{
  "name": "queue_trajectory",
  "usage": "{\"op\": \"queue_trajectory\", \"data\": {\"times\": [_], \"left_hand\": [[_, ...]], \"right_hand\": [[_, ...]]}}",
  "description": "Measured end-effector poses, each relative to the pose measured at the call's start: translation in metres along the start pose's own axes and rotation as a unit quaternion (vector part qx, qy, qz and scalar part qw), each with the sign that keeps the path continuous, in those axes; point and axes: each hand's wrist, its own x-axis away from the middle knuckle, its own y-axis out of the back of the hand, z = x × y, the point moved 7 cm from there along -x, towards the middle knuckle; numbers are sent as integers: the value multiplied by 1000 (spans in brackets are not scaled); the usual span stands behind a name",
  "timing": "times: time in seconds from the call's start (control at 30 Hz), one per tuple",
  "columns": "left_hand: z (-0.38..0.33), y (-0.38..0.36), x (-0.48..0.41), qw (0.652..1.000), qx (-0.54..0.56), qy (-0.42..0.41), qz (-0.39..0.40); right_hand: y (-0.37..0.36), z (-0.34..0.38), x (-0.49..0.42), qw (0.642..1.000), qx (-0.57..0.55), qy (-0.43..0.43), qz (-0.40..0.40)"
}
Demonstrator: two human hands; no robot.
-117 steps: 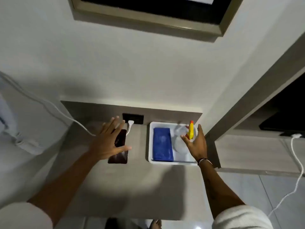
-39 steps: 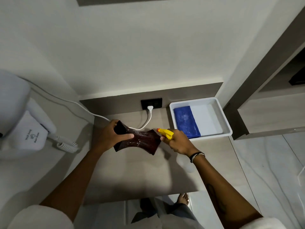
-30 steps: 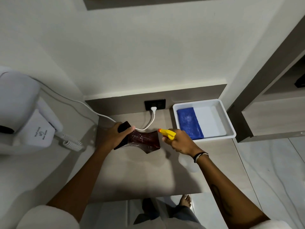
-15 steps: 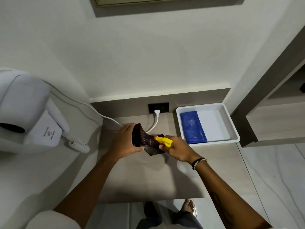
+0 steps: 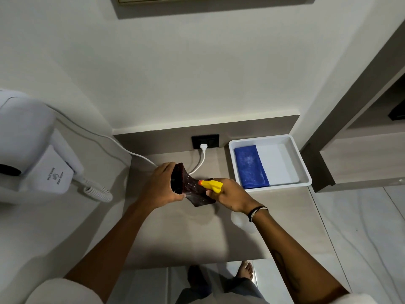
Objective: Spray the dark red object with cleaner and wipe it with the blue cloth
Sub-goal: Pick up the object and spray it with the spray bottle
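Note:
My left hand [image 5: 161,186] grips the dark red object [image 5: 190,190], a glossy curved piece held tilted above the grey counter [image 5: 186,233], its upper end turned toward me. My right hand [image 5: 230,197] is closed around a spray bottle whose yellow nozzle [image 5: 211,185] points left at the dark red object, almost touching it. The bottle's clear body [image 5: 242,220] shows faintly below my wrist. The blue cloth [image 5: 251,166] lies folded in the left half of a white tray [image 5: 303,170] at the counter's back right.
A black wall socket [image 5: 205,140] with a white plug and cable [image 5: 198,166] sits behind the hands. A white wall-mounted hair dryer [image 5: 32,145] with a coiled cord hangs at the left. A wooden shelf unit [image 5: 361,159] stands to the right. My feet show below the counter's front edge.
My left hand has turned the dark red object from lying flat to more upright, end toward me. My right hand, holding the spray bottle, has closed in on it.

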Motion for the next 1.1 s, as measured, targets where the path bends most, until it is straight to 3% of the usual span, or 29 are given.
{"op": "queue_trajectory", "data": {"times": [0.2, 0.4, 0.57, 0.77, 0.87, 1.1], "left_hand": [[8, -3, 3, 999, -13, -24, 23], [16, -1, 4, 998, -23, -52, 35], [30, -1, 4, 997, 66, 44, 18], [38, -7, 8, 967, 194, 159, 34], [38, -12, 11, 960, 199, 195, 40], [27, -16, 16, 975, 165, 114, 96]], "right_hand": [[3, -36, 5, 993, 83, -81, -1], [12, -45, 11, 988, 88, -114, -50], [16, -44, 10, 992, 57, -100, -56], [16, -46, 8, 994, 45, -84, -47], [14, -46, 8, 995, 38, -79, -41], [5, -24, 5, 1000, -2, -25, 0]]}}
